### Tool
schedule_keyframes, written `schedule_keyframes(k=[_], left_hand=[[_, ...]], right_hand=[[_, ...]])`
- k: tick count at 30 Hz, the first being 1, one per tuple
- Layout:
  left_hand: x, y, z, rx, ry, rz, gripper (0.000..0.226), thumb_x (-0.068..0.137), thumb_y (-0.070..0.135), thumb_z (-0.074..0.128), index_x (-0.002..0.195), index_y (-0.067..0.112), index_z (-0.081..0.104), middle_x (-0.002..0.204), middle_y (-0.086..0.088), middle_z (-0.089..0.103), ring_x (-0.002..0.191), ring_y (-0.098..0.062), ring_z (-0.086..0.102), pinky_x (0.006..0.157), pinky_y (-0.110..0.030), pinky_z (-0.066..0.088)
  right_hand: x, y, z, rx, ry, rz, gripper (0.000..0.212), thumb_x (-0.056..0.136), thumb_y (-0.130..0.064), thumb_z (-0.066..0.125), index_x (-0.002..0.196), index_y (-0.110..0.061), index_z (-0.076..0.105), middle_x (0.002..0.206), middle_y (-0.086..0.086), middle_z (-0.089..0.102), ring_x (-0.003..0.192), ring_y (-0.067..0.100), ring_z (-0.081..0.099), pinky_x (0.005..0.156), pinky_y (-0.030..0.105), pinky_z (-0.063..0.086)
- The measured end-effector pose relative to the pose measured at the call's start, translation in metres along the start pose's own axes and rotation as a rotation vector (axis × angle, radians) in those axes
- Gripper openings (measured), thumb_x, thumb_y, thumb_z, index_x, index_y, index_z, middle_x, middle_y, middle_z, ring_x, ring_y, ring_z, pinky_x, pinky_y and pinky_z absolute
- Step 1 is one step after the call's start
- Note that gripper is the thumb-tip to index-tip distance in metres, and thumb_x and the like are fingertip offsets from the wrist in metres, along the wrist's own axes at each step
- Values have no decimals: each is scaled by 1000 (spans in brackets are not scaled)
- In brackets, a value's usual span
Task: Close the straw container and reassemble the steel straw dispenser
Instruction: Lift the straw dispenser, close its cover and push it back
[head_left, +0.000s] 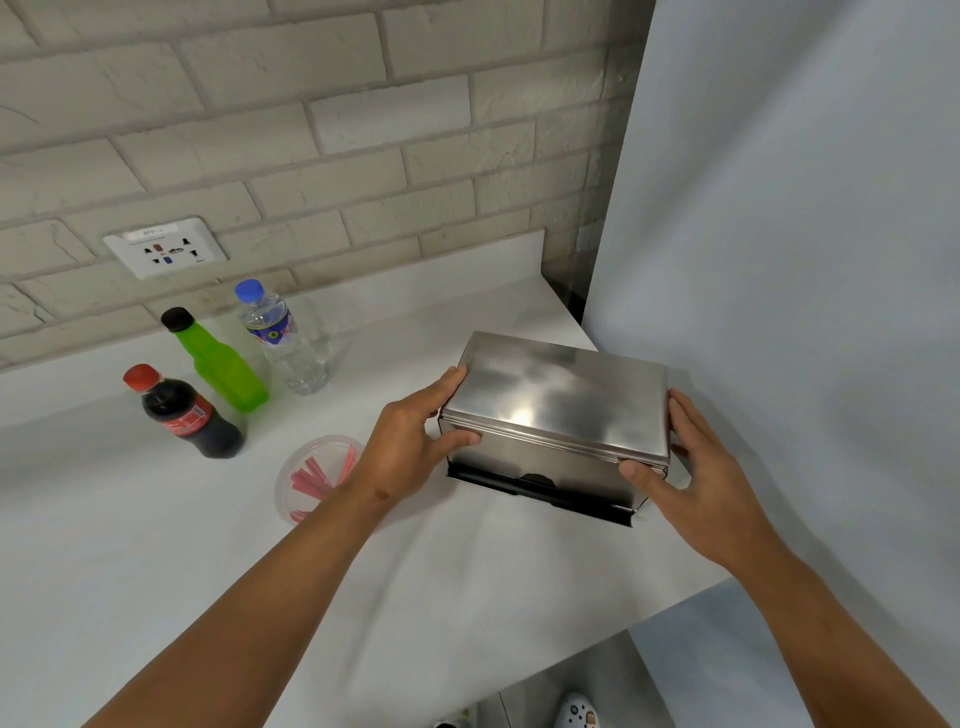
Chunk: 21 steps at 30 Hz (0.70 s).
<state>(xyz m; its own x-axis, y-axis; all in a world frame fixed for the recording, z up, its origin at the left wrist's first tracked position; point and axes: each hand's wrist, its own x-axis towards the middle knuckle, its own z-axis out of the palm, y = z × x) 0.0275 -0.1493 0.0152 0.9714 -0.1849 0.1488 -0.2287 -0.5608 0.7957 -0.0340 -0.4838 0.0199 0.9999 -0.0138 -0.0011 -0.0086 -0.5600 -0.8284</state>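
The steel straw dispenser (558, 457) stands on the white counter at the right, its shiny lid (561, 395) resting on top and a black tray along its lower front. My left hand (410, 447) grips the lid's left end, thumb on the front edge. On the opposite end, my right hand (691, 473) holds the lid with the thumb on the front corner. A round clear straw container (311, 475) with several red straws lies left of the dispenser, partly hidden behind my left wrist.
A cola bottle (187, 415), a green bottle (218, 364) and a water bottle (285, 338) stand at the back left. A wall socket (165, 248) sits on the brick wall. A white panel (805, 260) rises right of the dispenser. The counter edge (519, 670) runs near front right.
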Motion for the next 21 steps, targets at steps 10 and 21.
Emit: schedule_keyframes(k=[10, 21], left_hand=[[1, 25, 13, 533, 43, 387, 72, 83, 34, 84, 146, 15, 55, 159, -15, 45, 150, -42, 35, 120, -58, 33], [12, 91, 89, 562, -147, 639, 55, 81, 21, 85, 132, 15, 66, 146, -11, 59, 140, -37, 49, 116, -56, 37]], right_hand=[[-6, 4, -6, -180, 0, -119, 94, 85, -55, 62, 164, -24, 22, 171, -14, 15, 157, 5, 17, 123, 27, 22], [-9, 22, -12, -338, 163, -470, 52, 95, -42, 59, 139, -15, 63, 154, -2, 50, 145, -8, 32, 116, 8, 27]])
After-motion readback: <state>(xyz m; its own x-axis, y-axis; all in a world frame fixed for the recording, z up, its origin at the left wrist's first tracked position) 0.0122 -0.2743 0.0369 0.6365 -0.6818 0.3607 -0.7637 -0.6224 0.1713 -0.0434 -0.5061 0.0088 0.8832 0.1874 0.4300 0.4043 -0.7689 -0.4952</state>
